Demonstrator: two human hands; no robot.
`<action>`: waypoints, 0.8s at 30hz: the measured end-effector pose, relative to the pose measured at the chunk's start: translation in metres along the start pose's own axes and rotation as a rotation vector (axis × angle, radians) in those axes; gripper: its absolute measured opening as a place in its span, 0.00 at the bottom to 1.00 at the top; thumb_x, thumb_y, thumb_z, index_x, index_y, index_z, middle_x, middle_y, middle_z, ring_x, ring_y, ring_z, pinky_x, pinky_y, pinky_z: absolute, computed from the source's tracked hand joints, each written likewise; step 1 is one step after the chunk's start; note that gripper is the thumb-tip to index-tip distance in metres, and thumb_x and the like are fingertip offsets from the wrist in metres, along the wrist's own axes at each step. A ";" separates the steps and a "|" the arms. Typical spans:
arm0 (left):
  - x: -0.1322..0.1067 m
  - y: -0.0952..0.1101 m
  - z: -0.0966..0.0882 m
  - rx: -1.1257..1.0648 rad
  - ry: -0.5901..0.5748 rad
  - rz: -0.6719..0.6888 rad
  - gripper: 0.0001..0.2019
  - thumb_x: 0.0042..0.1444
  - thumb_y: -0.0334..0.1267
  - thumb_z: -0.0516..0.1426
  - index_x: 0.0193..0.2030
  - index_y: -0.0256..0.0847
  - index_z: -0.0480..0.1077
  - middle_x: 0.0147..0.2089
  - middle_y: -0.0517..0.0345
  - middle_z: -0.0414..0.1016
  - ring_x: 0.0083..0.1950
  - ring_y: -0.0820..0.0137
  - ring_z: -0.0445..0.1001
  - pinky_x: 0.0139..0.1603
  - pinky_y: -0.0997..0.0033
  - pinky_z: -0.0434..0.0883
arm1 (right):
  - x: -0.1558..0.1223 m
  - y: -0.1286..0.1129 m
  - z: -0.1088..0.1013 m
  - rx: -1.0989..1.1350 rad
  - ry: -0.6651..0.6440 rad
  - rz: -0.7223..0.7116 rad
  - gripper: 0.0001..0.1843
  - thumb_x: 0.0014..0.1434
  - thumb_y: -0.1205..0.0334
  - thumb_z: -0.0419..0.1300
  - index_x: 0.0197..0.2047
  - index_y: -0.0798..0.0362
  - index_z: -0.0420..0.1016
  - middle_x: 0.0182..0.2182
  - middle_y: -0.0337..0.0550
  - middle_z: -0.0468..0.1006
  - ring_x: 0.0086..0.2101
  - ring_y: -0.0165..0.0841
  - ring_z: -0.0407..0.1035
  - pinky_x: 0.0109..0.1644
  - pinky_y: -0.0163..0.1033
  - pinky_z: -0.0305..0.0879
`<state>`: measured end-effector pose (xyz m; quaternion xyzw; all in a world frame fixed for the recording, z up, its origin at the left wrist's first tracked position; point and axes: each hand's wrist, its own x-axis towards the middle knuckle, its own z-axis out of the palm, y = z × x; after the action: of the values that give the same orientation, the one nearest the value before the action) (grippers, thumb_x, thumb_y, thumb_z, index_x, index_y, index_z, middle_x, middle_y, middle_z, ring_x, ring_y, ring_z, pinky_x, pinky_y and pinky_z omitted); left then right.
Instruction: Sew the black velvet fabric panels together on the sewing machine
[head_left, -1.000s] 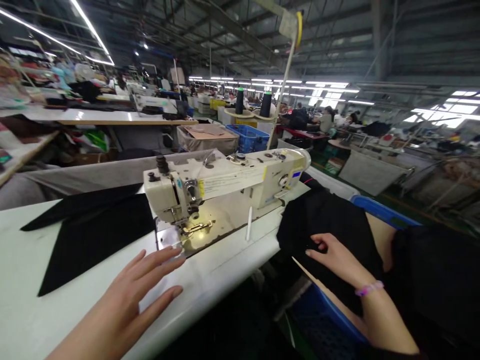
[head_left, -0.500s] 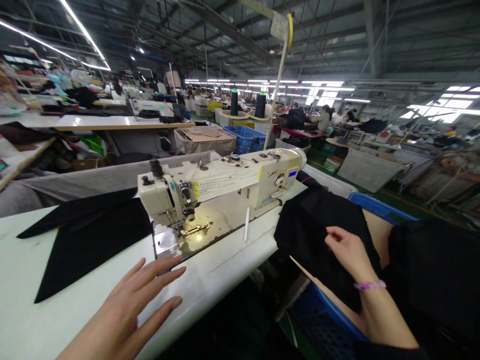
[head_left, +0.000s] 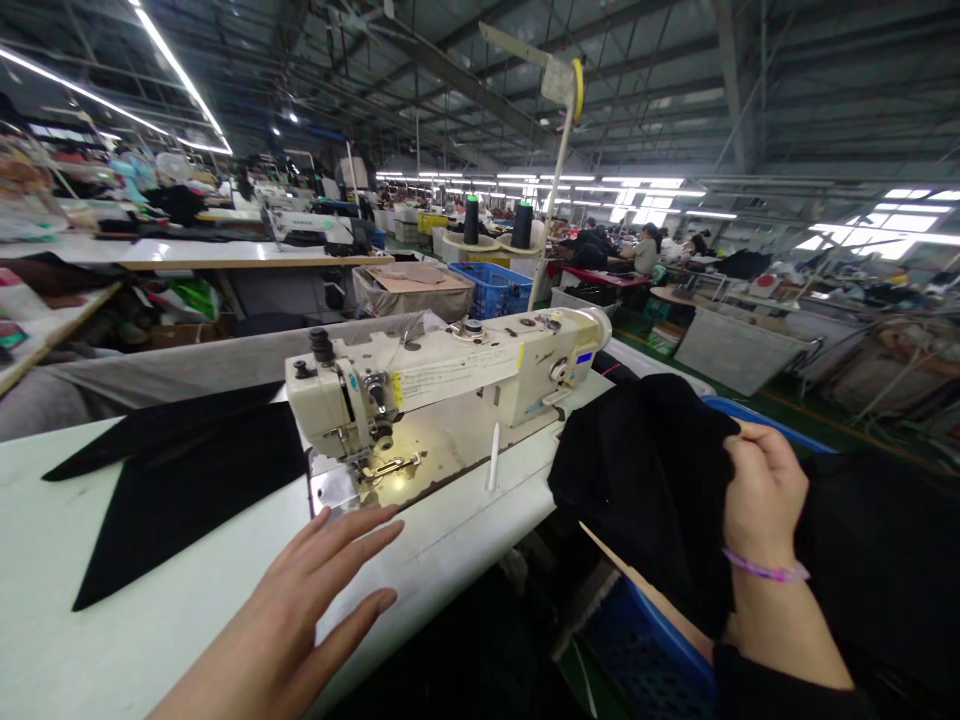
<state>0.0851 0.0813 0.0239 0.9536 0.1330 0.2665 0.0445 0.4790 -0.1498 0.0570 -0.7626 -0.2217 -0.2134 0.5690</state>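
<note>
My left hand (head_left: 322,580) hovers over the front edge of the white sewing table (head_left: 217,590), fingers spread and holding nothing. Just beyond it stands a cream sewing machine (head_left: 450,375), its lamp lighting the needle plate. My right hand (head_left: 765,490), with a pink-purple band at the wrist, pinches the edge of a black fabric piece (head_left: 645,470). This cloth drapes over the table's right end and a blue basket (head_left: 645,640). Left of the needle, more black fabric (head_left: 195,480) lies flat with pointed ends. A white pen-like stick (head_left: 493,457) is by the machine bed.
Two dark thread cones (head_left: 471,220) stand behind the machine, beside a thread stand pole (head_left: 551,210). Beyond are a blue crate (head_left: 491,285), a cloth-lined bin (head_left: 412,290) and another sewing table (head_left: 255,252). Other people sit at work farther off.
My right hand has moved right and slightly up, lifting the black fabric's edge with it. My left hand has shifted a little right, still spread.
</note>
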 end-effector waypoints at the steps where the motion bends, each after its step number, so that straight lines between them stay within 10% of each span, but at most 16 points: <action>1: 0.003 0.009 -0.001 -0.029 0.018 -0.028 0.32 0.60 0.48 0.61 0.70 0.54 0.59 0.65 0.54 0.73 0.62 0.56 0.75 0.66 0.52 0.68 | -0.009 -0.015 0.000 0.049 -0.139 -0.056 0.11 0.54 0.52 0.53 0.34 0.49 0.69 0.35 0.44 0.75 0.40 0.42 0.69 0.49 0.46 0.64; 5: 0.027 0.056 -0.014 -0.260 0.018 -0.055 0.43 0.58 0.44 0.64 0.75 0.52 0.47 0.73 0.50 0.61 0.69 0.55 0.66 0.67 0.55 0.67 | -0.059 -0.081 0.009 0.202 -1.162 -0.248 0.08 0.61 0.59 0.57 0.30 0.49 0.67 0.28 0.38 0.71 0.32 0.34 0.67 0.39 0.37 0.65; 7: 0.042 0.074 -0.022 -0.445 -0.074 -0.043 0.41 0.54 0.45 0.67 0.72 0.52 0.56 0.68 0.50 0.69 0.65 0.57 0.72 0.62 0.62 0.72 | -0.080 -0.106 0.016 0.259 -1.424 -0.201 0.09 0.63 0.59 0.56 0.31 0.49 0.68 0.25 0.35 0.68 0.27 0.31 0.64 0.32 0.34 0.63; 11: 0.062 0.079 -0.037 -0.683 -0.043 -0.338 0.04 0.59 0.36 0.62 0.40 0.44 0.78 0.33 0.62 0.81 0.32 0.72 0.78 0.34 0.79 0.74 | -0.100 -0.124 0.029 0.542 -1.365 0.072 0.24 0.62 0.41 0.59 0.53 0.47 0.74 0.38 0.45 0.79 0.39 0.40 0.75 0.43 0.41 0.71; 14: 0.060 0.065 -0.060 -0.656 0.187 -0.544 0.07 0.57 0.35 0.61 0.28 0.40 0.73 0.24 0.65 0.73 0.26 0.75 0.70 0.26 0.80 0.67 | -0.105 -0.123 0.038 0.537 -1.385 0.105 0.51 0.43 0.39 0.73 0.68 0.45 0.64 0.54 0.52 0.77 0.54 0.53 0.72 0.56 0.52 0.69; 20: 0.055 0.025 -0.113 -0.673 0.247 -0.665 0.10 0.52 0.41 0.65 0.31 0.40 0.69 0.22 0.69 0.65 0.19 0.79 0.62 0.17 0.81 0.61 | -0.096 -0.128 0.095 0.477 -1.448 0.189 0.24 0.53 0.47 0.70 0.49 0.51 0.80 0.43 0.47 0.83 0.45 0.46 0.76 0.53 0.49 0.72; 24: 0.071 -0.005 -0.143 -0.658 0.246 -0.609 0.12 0.47 0.41 0.68 0.33 0.38 0.73 0.28 0.63 0.73 0.24 0.75 0.70 0.23 0.77 0.71 | -0.072 -0.151 0.131 0.694 -1.075 0.036 0.16 0.50 0.50 0.73 0.34 0.52 0.79 0.30 0.38 0.80 0.35 0.37 0.74 0.44 0.43 0.72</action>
<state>0.0685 0.1080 0.1803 0.7675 0.3198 0.3805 0.4048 0.3424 0.0075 0.0980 -0.5384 -0.5194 0.2925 0.5956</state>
